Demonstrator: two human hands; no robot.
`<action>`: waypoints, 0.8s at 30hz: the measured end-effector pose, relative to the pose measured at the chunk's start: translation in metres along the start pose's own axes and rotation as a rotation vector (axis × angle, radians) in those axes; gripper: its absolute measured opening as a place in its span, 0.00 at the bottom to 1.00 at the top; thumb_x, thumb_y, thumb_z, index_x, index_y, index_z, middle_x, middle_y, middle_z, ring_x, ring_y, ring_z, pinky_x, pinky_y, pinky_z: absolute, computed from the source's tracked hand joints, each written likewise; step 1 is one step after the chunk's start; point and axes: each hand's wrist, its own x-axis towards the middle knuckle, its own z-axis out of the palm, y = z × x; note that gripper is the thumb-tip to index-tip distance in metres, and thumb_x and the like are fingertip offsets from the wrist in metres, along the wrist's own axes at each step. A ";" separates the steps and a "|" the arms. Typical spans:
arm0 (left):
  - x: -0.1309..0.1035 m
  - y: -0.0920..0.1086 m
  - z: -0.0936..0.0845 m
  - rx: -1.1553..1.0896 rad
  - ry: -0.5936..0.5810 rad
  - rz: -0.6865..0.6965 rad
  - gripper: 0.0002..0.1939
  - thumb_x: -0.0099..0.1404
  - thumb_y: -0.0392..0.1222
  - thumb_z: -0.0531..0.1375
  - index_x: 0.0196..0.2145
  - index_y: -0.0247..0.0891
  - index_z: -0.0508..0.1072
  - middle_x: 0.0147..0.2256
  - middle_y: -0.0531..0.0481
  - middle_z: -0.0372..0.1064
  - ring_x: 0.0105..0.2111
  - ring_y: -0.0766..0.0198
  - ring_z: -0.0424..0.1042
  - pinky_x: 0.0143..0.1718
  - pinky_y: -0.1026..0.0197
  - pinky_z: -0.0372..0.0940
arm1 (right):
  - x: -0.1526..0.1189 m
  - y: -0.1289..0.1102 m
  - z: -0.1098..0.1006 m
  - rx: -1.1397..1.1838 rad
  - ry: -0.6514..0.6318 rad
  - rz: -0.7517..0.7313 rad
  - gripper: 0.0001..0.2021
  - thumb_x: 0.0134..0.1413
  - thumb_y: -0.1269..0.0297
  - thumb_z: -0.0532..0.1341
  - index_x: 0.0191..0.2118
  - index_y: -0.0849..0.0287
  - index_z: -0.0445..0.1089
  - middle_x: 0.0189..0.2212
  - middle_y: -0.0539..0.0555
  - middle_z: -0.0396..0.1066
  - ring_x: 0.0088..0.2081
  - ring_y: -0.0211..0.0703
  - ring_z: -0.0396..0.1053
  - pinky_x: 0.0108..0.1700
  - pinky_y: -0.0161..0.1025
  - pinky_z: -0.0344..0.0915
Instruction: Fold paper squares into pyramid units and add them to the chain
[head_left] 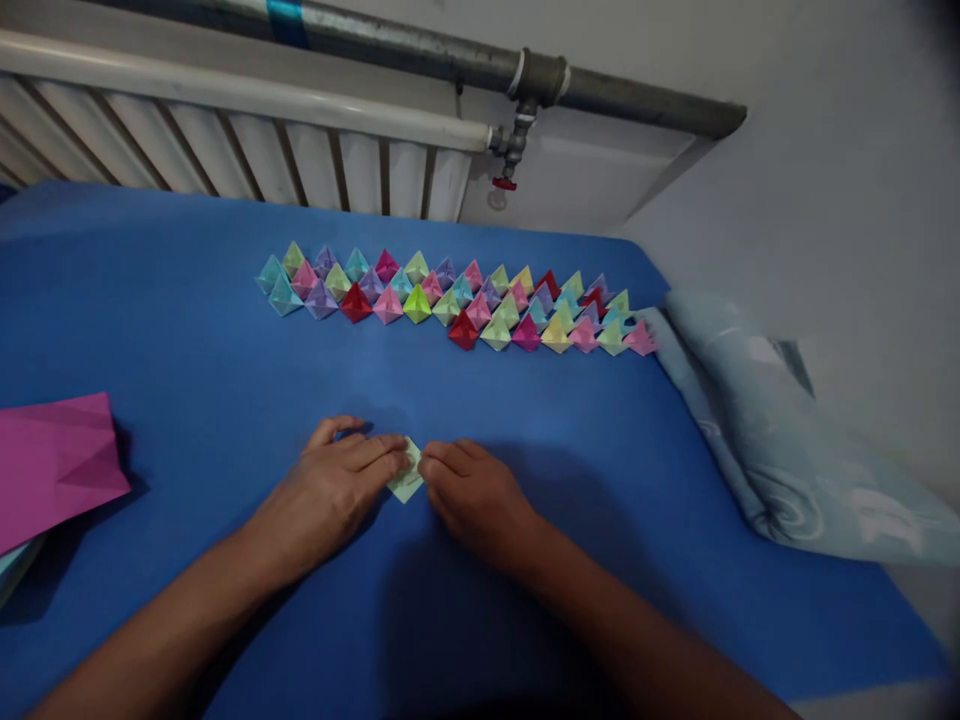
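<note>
A small pale green square of folded paper [406,484] lies on the blue surface [315,640], one corner pointing towards me. My left hand [337,478] presses on its left side with the fingertips, while one finger sticks out further back. At the paper's right corner, my right hand [474,492] is closed, its fingers curled and gripping the edge. Part of the paper is hidden under the fingers of both hands. Beyond my hands stand rows of small folded paper pieces [417,304] in many colours, packed closely together.
To the left lies a stack of paper with a magenta sheet [60,465] on top. A folded grey-green blanket [757,430] rests along the right side. Behind the surface are a white radiator [247,125], a metal pipe [420,55] and a red-handled valve [505,184].
</note>
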 end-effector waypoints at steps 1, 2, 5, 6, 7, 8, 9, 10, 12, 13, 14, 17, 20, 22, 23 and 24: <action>0.001 0.000 0.000 0.013 -0.001 0.018 0.13 0.72 0.31 0.49 0.47 0.38 0.70 0.48 0.46 0.76 0.41 0.61 0.75 0.52 0.48 0.56 | 0.000 0.000 0.000 -0.005 -0.010 0.000 0.08 0.61 0.76 0.53 0.39 0.61 0.70 0.39 0.57 0.73 0.36 0.42 0.66 0.43 0.39 0.63; 0.001 0.001 -0.001 0.022 -0.003 0.035 0.14 0.72 0.31 0.48 0.47 0.38 0.71 0.48 0.46 0.76 0.40 0.61 0.76 0.52 0.47 0.55 | 0.000 0.000 -0.001 -0.007 -0.021 0.002 0.09 0.61 0.76 0.53 0.39 0.61 0.70 0.40 0.57 0.73 0.37 0.42 0.66 0.43 0.39 0.64; 0.002 0.002 -0.001 0.023 -0.017 0.056 0.15 0.73 0.32 0.47 0.46 0.39 0.72 0.48 0.47 0.76 0.38 0.60 0.75 0.52 0.46 0.55 | 0.001 0.000 -0.002 0.001 -0.050 0.005 0.09 0.62 0.75 0.52 0.39 0.61 0.70 0.41 0.58 0.74 0.39 0.43 0.67 0.45 0.40 0.64; 0.002 0.002 -0.001 0.016 -0.024 0.050 0.15 0.73 0.32 0.47 0.46 0.39 0.72 0.48 0.48 0.77 0.38 0.60 0.75 0.52 0.46 0.55 | 0.001 0.000 -0.002 0.009 -0.052 0.006 0.09 0.62 0.75 0.52 0.39 0.61 0.70 0.41 0.58 0.74 0.39 0.43 0.68 0.45 0.40 0.65; 0.002 0.001 -0.001 0.011 -0.026 0.039 0.16 0.72 0.32 0.47 0.46 0.40 0.72 0.48 0.48 0.77 0.39 0.60 0.75 0.52 0.47 0.55 | 0.001 0.000 -0.002 0.018 -0.049 0.009 0.09 0.62 0.75 0.53 0.40 0.61 0.70 0.41 0.58 0.74 0.39 0.43 0.68 0.45 0.41 0.65; 0.001 0.001 0.000 0.006 -0.027 0.029 0.16 0.72 0.31 0.47 0.46 0.40 0.72 0.48 0.48 0.77 0.39 0.60 0.75 0.52 0.47 0.55 | 0.001 0.000 -0.002 0.028 -0.039 0.014 0.08 0.62 0.75 0.53 0.39 0.61 0.69 0.41 0.59 0.74 0.39 0.43 0.68 0.45 0.41 0.65; 0.001 0.001 0.000 0.000 -0.023 0.021 0.15 0.72 0.31 0.48 0.46 0.40 0.72 0.47 0.49 0.77 0.39 0.61 0.75 0.52 0.47 0.54 | 0.001 0.000 -0.002 0.041 -0.024 0.024 0.08 0.63 0.74 0.53 0.39 0.62 0.70 0.41 0.59 0.74 0.39 0.43 0.68 0.45 0.40 0.65; 0.000 0.000 0.001 -0.006 -0.022 0.013 0.15 0.72 0.32 0.48 0.47 0.41 0.72 0.47 0.49 0.77 0.39 0.61 0.75 0.53 0.47 0.54 | 0.001 -0.001 -0.001 0.057 -0.003 0.038 0.08 0.63 0.73 0.53 0.39 0.62 0.70 0.40 0.58 0.74 0.39 0.43 0.68 0.45 0.40 0.65; -0.001 -0.001 0.002 -0.021 -0.032 -0.006 0.14 0.72 0.32 0.49 0.48 0.42 0.71 0.46 0.50 0.77 0.40 0.61 0.75 0.54 0.46 0.53 | 0.001 -0.001 0.001 0.094 0.037 0.075 0.08 0.64 0.71 0.54 0.38 0.62 0.70 0.39 0.58 0.74 0.39 0.42 0.69 0.45 0.39 0.66; -0.002 -0.001 0.002 -0.029 -0.041 -0.019 0.14 0.72 0.33 0.50 0.49 0.42 0.70 0.46 0.51 0.77 0.40 0.61 0.75 0.54 0.46 0.53 | 0.001 -0.002 0.001 0.112 0.053 0.099 0.09 0.64 0.70 0.54 0.37 0.62 0.71 0.38 0.57 0.74 0.39 0.42 0.69 0.45 0.39 0.66; -0.002 -0.002 0.003 -0.035 -0.050 -0.033 0.13 0.72 0.33 0.50 0.50 0.42 0.69 0.45 0.51 0.78 0.40 0.61 0.75 0.55 0.46 0.53 | 0.001 -0.002 0.002 0.127 0.065 0.125 0.09 0.65 0.70 0.54 0.37 0.62 0.71 0.37 0.57 0.74 0.39 0.42 0.69 0.45 0.38 0.66; -0.003 -0.002 0.004 -0.038 -0.038 -0.061 0.13 0.73 0.36 0.51 0.53 0.41 0.67 0.43 0.50 0.78 0.38 0.62 0.75 0.55 0.46 0.54 | 0.002 -0.004 0.002 0.162 0.070 0.206 0.09 0.65 0.69 0.54 0.37 0.61 0.71 0.37 0.57 0.73 0.39 0.41 0.69 0.45 0.38 0.66; -0.002 -0.001 0.006 -0.035 -0.017 -0.088 0.15 0.73 0.37 0.51 0.55 0.39 0.65 0.39 0.49 0.78 0.36 0.61 0.75 0.54 0.46 0.56 | 0.005 -0.006 0.001 0.201 0.045 0.279 0.08 0.64 0.68 0.55 0.36 0.60 0.70 0.38 0.56 0.73 0.40 0.41 0.69 0.45 0.37 0.67; 0.000 0.000 0.008 -0.042 -0.016 -0.122 0.16 0.72 0.37 0.51 0.56 0.40 0.65 0.38 0.50 0.78 0.36 0.61 0.76 0.53 0.47 0.56 | 0.007 -0.007 -0.001 0.208 0.025 0.321 0.08 0.64 0.68 0.55 0.36 0.59 0.70 0.39 0.56 0.72 0.40 0.40 0.69 0.44 0.37 0.66; 0.001 0.000 0.008 -0.045 -0.015 -0.140 0.16 0.72 0.37 0.51 0.56 0.40 0.65 0.38 0.49 0.78 0.36 0.61 0.76 0.53 0.47 0.57 | 0.008 -0.007 -0.001 0.206 0.015 0.336 0.08 0.64 0.68 0.54 0.36 0.59 0.69 0.39 0.56 0.72 0.40 0.41 0.69 0.44 0.38 0.66; 0.002 0.001 0.009 -0.048 -0.009 -0.156 0.16 0.73 0.37 0.51 0.56 0.40 0.65 0.39 0.49 0.78 0.35 0.61 0.76 0.53 0.47 0.57 | 0.009 -0.007 -0.002 0.203 0.007 0.348 0.08 0.64 0.68 0.54 0.36 0.59 0.69 0.39 0.56 0.72 0.40 0.41 0.69 0.44 0.38 0.66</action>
